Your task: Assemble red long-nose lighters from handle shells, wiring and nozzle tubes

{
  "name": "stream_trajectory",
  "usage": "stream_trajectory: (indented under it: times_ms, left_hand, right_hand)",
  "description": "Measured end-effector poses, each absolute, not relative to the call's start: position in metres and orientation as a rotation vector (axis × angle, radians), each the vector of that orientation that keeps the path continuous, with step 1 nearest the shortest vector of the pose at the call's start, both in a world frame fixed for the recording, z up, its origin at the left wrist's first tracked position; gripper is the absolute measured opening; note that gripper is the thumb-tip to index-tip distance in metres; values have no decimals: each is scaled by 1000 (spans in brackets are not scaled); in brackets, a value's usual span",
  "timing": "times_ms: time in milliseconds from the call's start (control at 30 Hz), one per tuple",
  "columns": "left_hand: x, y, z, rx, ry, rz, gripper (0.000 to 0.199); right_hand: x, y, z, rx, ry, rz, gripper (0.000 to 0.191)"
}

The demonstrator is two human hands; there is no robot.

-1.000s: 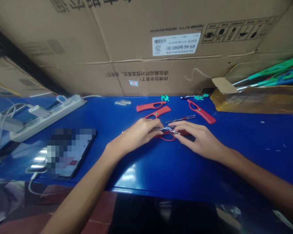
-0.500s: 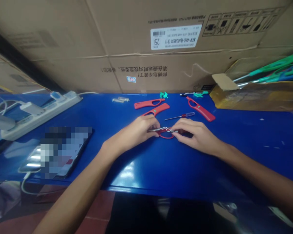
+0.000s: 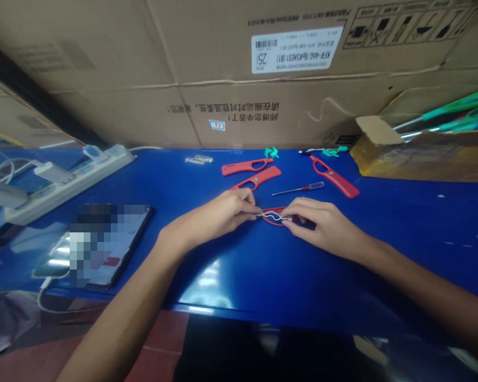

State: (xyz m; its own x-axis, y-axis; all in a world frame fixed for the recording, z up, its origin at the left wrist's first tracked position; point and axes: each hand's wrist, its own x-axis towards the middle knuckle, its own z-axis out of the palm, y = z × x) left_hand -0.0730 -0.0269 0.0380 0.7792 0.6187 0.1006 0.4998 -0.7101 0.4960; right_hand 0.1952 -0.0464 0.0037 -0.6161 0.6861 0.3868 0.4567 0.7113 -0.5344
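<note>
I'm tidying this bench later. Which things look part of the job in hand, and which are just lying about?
Probably the job:
- white-wired part, pinched between left hand and right hand
- red casings
- screwdriver
- green pieces

Probably just lying about:
- screen device
- power strip
- large cardboard box behind

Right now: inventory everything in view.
Table: 1, blue, centre
Large carton: 1, brown, behind table
Post: 1, black, left rear
Open box: 1, yellowish, right rear
Long tools: several, green, in open box
Power strip: 1, white, left rear
Chargers: 2+, white, on power strip
Phones: 2, dark, left front
Handle shells: 4, red, three rear, one centre
Screwdriver: 1, reddish, centre rear
Small pieces: 2, clear, rear
Clips: count unclear, green, rear
Wires: count unclear, white, centre
Left hand: 1, bare, pinching wires
Right hand: 1, bare, pinching wires
</note>
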Motion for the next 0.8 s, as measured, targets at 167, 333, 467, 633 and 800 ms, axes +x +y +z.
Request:
stream_trajectory:
  times_ms: [167,333,467,633,800]
  left_hand:
    - [-71,-26,36,2506,897,345,20]
    - [-71,-23,34,2486,913,389,14]
    - [-73,-23,32,2520,924,393,14]
    - [-71,-23,31,2587,1012,394,16]
    - [-67,-25,30,2688,1080,360,19]
  right_hand:
    - [197,-45,3,-861,-2352,559,14]
    - [197,-43,3,-869,-2383,598,15]
    - [198,-43,3,-876,-2376,595,16]
    - [197,-45,7,-902,-2371,597,20]
    - [202,-46,14,-1016,-2359,597,24]
